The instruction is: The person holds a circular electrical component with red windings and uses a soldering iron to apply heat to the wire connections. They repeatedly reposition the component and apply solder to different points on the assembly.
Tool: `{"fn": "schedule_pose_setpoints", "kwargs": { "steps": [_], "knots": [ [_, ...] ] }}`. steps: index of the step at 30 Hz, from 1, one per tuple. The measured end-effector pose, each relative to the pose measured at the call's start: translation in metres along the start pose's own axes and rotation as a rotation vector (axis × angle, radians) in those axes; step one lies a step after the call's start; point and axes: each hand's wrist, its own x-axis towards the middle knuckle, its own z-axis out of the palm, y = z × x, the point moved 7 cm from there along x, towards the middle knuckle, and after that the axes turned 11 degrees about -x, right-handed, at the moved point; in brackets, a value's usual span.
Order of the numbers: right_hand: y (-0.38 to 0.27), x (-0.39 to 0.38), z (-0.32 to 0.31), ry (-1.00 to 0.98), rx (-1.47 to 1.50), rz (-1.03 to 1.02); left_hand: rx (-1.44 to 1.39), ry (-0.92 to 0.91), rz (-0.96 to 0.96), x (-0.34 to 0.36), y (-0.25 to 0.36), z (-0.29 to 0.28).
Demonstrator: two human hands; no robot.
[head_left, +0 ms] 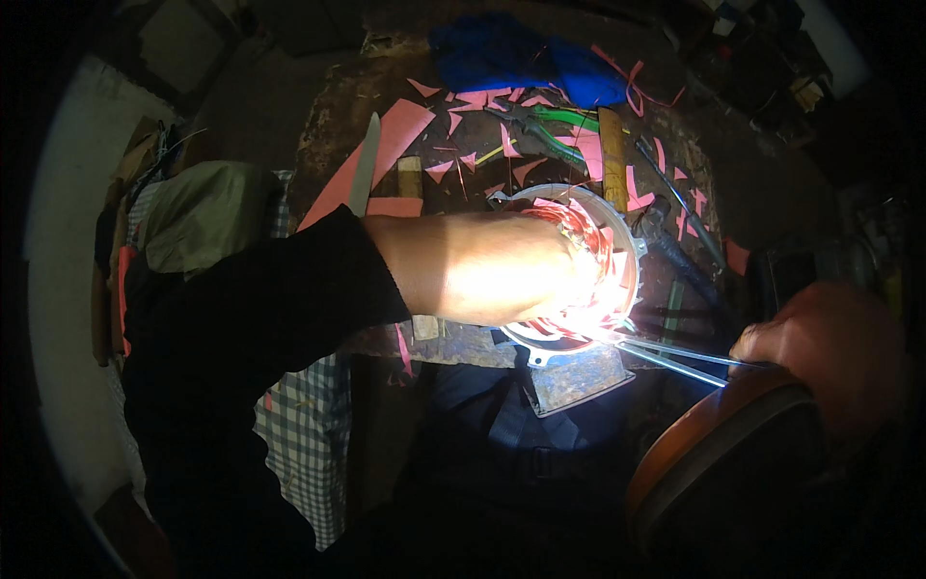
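My left hand (555, 275) reaches over a round metal motor stator (632, 246) wound with copper wire (588, 227). Glare washes out its fingers, so I cannot tell whether they are closed. Pink insulating paper pokes up between the coils. Two thin metal bars (675, 365) run from the stator's near right side towards my right hand (820, 347). That hand is blurred but looks closed, and what it grips is unclear. A large round orange-and-dark object (714, 434) overlaps its lower side; its kind cannot be made out.
On the worn table lie pink paper scraps (400, 130), a knife blade (366, 164), green-handled pliers (555, 140), a wooden stick (613, 154) and a screwdriver-like rod (680, 198). Blue cloth (526, 58) sits at the back. Checked fabric (304, 444) hangs at the left.
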Motion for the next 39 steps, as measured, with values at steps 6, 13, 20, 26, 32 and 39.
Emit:
{"fn": "schedule_pose_setpoints", "kwargs": {
  "steps": [6,13,20,26,32,39],
  "knots": [
    [-0.005,0.004,-0.014,-0.178,0.151,0.022,0.009,0.009,0.044,-0.003,0.006,-0.004],
    [-0.008,0.003,-0.035,-0.357,0.315,0.339,-0.015,0.106,0.153,-0.003,0.021,-0.012],
    [-0.022,0.016,-0.042,-0.278,0.157,0.067,0.002,0.122,0.139,-0.005,0.015,-0.010],
    [0.011,-0.005,-0.001,-0.191,-0.018,-0.001,0.133,0.317,0.169,-0.018,0.031,-0.015],
    [-0.008,-0.018,0.066,0.431,-0.191,-0.283,0.114,0.205,-0.389,-0.124,0.060,0.007],
    [-0.047,0.052,0.084,1.027,0.048,-0.492,0.397,0.527,-0.079,-0.092,0.085,0.035]
  ]
}}
